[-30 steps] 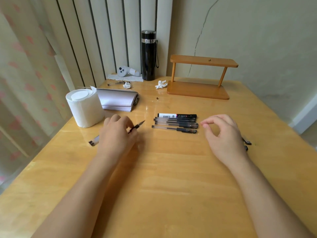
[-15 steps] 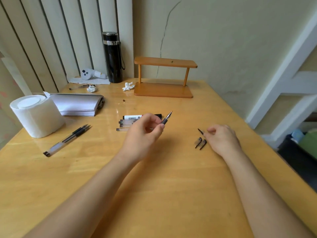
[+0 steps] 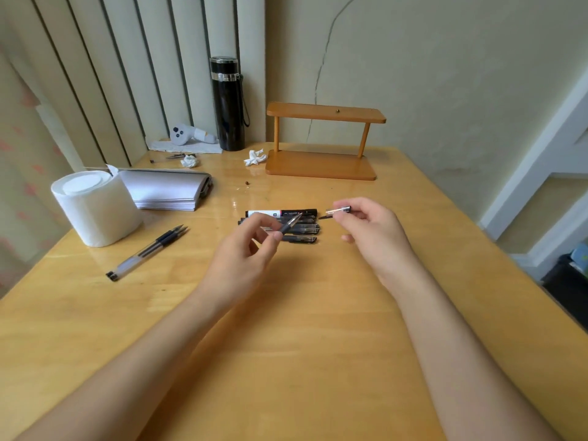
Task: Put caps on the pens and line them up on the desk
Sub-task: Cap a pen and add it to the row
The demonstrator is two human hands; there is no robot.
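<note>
Left hand (image 3: 245, 259) pinches an uncapped pen (image 3: 290, 223), tip aimed at the cap (image 3: 339, 211) pinched in the right hand (image 3: 372, 237), with a small gap between them. Both sit just above the capped row (image 3: 302, 230) on the table (image 3: 286, 345). Two bare pens (image 3: 149, 249) lie near the tissue roll (image 3: 95, 211).

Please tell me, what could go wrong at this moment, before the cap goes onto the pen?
1. The right hand pinches the small cap with only its fingertips; it may slip and fall.
2. The bare tip of the pen in the left hand points toward the right hand, so a missed push may ink the fingers.
3. Both hands work just over the row of capped pens; a dropped cap or a bump may disturb the line.
</note>
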